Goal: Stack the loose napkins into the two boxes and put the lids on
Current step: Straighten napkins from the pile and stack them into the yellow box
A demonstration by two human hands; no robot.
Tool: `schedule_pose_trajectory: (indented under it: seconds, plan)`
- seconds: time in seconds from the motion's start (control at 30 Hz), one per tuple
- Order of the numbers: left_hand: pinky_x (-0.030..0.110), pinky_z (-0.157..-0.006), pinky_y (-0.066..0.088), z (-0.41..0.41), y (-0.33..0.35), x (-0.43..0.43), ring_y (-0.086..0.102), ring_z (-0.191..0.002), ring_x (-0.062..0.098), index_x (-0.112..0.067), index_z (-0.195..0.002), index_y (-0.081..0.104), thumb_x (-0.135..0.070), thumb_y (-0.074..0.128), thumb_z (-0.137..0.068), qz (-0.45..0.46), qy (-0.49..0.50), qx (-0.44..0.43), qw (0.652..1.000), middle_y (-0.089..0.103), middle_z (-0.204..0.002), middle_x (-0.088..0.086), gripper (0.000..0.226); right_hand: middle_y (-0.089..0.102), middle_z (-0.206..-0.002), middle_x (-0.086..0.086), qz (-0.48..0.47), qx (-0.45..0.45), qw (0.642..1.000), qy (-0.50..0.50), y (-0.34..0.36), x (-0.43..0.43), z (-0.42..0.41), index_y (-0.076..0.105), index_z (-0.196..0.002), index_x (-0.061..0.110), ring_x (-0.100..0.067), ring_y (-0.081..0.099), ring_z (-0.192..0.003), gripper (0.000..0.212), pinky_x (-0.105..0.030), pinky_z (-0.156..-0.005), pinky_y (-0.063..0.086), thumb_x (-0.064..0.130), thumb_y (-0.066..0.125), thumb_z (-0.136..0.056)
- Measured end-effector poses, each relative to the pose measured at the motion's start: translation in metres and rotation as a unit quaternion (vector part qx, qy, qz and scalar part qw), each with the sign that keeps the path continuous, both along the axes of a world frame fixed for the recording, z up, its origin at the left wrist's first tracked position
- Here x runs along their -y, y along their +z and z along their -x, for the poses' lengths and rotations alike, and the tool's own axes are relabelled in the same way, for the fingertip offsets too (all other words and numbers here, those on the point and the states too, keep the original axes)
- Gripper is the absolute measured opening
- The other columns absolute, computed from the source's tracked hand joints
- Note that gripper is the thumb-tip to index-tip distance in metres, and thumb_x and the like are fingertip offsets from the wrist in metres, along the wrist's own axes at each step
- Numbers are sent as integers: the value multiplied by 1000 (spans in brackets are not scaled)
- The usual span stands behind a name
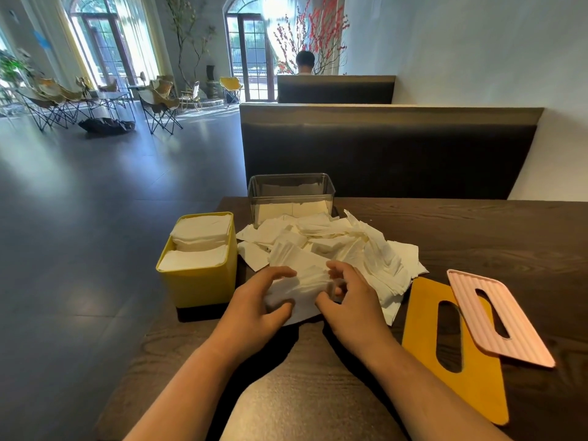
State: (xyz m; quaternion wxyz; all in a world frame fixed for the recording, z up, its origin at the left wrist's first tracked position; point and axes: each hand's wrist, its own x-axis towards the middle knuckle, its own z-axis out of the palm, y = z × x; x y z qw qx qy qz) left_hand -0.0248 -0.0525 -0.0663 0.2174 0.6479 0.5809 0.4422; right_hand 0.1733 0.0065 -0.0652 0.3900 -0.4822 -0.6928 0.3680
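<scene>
A heap of loose white napkins (337, 243) lies in the middle of the dark wooden table (477, 230). My left hand (254, 303) and my right hand (353, 300) both grip a small bundle of napkins (302, 281) at the heap's near edge. The yellow box (200, 281) stands to the left, lidless, with two stacks of napkins up to its rim. The clear box (291, 192) stands behind the heap, lidless, with napkins low inside. The yellow lid (471, 377) lies flat at the right, and the pink ribbed lid (502, 316) rests partly on it.
The table's left edge runs just beside the yellow box. A dark padded bench back (391, 154) rises behind the table, with a white wall to the right. A person sits in the far booth, facing away. Folding chairs stand across the open floor at the left.
</scene>
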Motion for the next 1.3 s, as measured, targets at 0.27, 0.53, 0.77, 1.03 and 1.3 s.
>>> schedule_pose_trajectory:
  seconds: [0.27, 0.53, 0.77, 1.03, 1.3]
  plan:
    - [19, -87, 56, -4, 3, 0, 63, -112, 0, -45, -126, 59, -4, 71, -88, 39, 4, 60, 997, 63, -124, -13, 57, 56, -129, 11, 56, -68, 991, 100, -1, 6, 5, 43, -134, 55, 0, 63, -105, 71, -29, -92, 59, -2, 56, -93]
    - [17, -91, 56, -8, 0, -4, 62, -117, -5, -43, -135, 53, -9, 73, -94, 6, 69, 123, 990, 61, -133, -15, 57, 59, -134, 4, 76, -162, 981, 78, -7, 0, 15, 58, -121, 52, -16, 64, -119, 59, -40, -98, 60, -3, 53, -101]
    - [21, -99, 54, -9, 2, 0, 59, -122, -3, -50, -141, 40, 3, 66, -86, 80, 0, 139, 987, 49, -143, -16, 81, 55, -134, 9, 96, -89, 981, 140, -4, 4, 14, 41, -133, 58, -17, 68, -110, 75, -44, -98, 58, -2, 50, -89]
    - [31, -104, 56, -7, -5, -5, 60, -126, 7, -49, -137, 47, -12, 77, -83, 42, 36, 102, 993, 54, -143, -10, 72, 63, -133, 7, 89, -200, 971, 93, -3, 3, 17, 59, -127, 39, -11, 66, -118, 65, -39, -103, 57, -16, 39, -98]
    - [32, -111, 51, -10, -3, -2, 55, -132, 3, -52, -142, 37, -16, 78, -88, 78, -1, 59, 995, 47, -145, -18, 76, 46, -138, 15, 90, -99, 980, 146, 1, 7, 11, 37, -138, 57, -10, 63, -116, 81, -27, -94, 58, -5, 58, -90]
